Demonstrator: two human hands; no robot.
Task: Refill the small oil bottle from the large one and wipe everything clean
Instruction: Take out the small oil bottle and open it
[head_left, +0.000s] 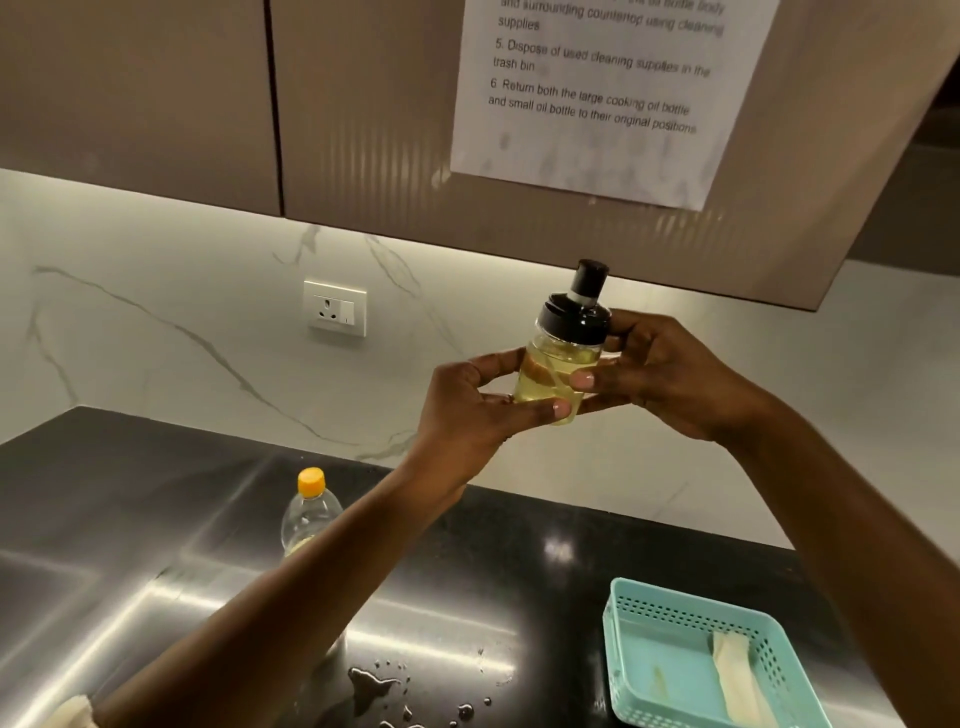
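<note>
the small oil bottle (558, 358) is held up in the air in front of the wall, black cap on, oil most of the way up. judging by that, the step is checking it over or wiping it, so it should stay upright and the cap be kept tight. the left hand (467, 410) pinches its lower body; the right hand (660, 369) curls round cap and side. the large bottle (310, 512) stands on the counter (519, 545) below, near spilled drops (374, 686).

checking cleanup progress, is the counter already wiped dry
No, liquid drops and a puddle lie on the counter below the small oil bottle, beside the teal basket.
</note>
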